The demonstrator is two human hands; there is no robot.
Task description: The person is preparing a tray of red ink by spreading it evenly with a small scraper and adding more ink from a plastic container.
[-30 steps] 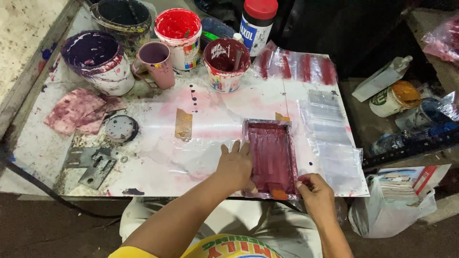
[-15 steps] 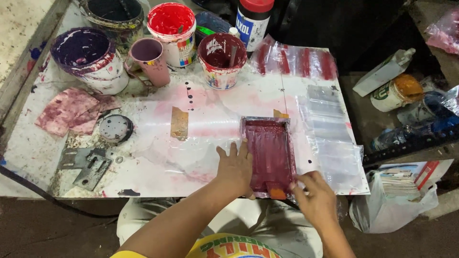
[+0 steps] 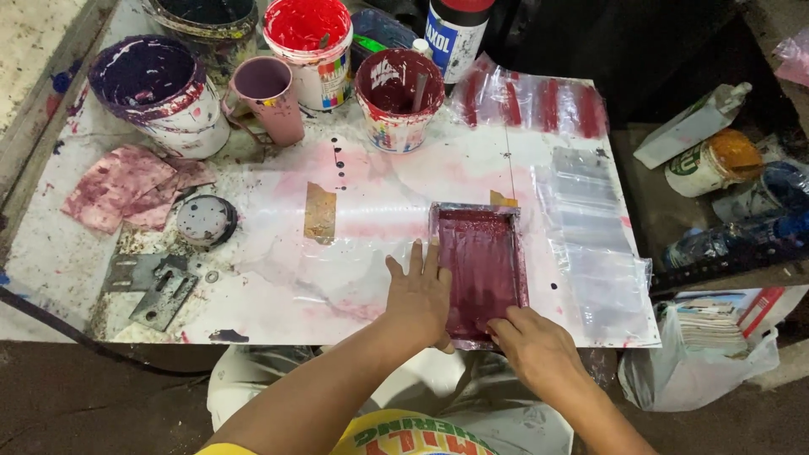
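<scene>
Pressing down flat, the left hand (image 3: 421,295) lies open with fingers spread, its palm on the table (image 3: 278,278) and its fingers touching the left edge of the dark-red rectangular frame (image 3: 482,265), which sits near the front edge of the table, right of centre. The right hand (image 3: 535,341) rests on the frame's near right corner, fingers curled over the rim; whether it truly grips or only presses, I cannot tell. To do this well, my judgement is that both hands should bear down evenly so the frame stays square on the plastic sheet (image 3: 590,253) and the wet colour does not smear sideways, with fingertips kept off the inked middle. Now the count, along the back: one purple-stained bucket (image 3: 160,93), one dark bucket (image 3: 206,25) behind it, one red paint bucket (image 3: 310,46), one small maroon bucket (image 3: 399,97) with a stick standing in it, and one pink mug (image 3: 268,97). That makes four buckets and one mug. Left of centre there is one stained rag (image 3: 126,185), one round lid (image 3: 205,219) just beside it, and two metal brackets (image 3: 156,286) touching each other. One strip of brown tape (image 3: 320,211) sticks to the tabletop.
</scene>
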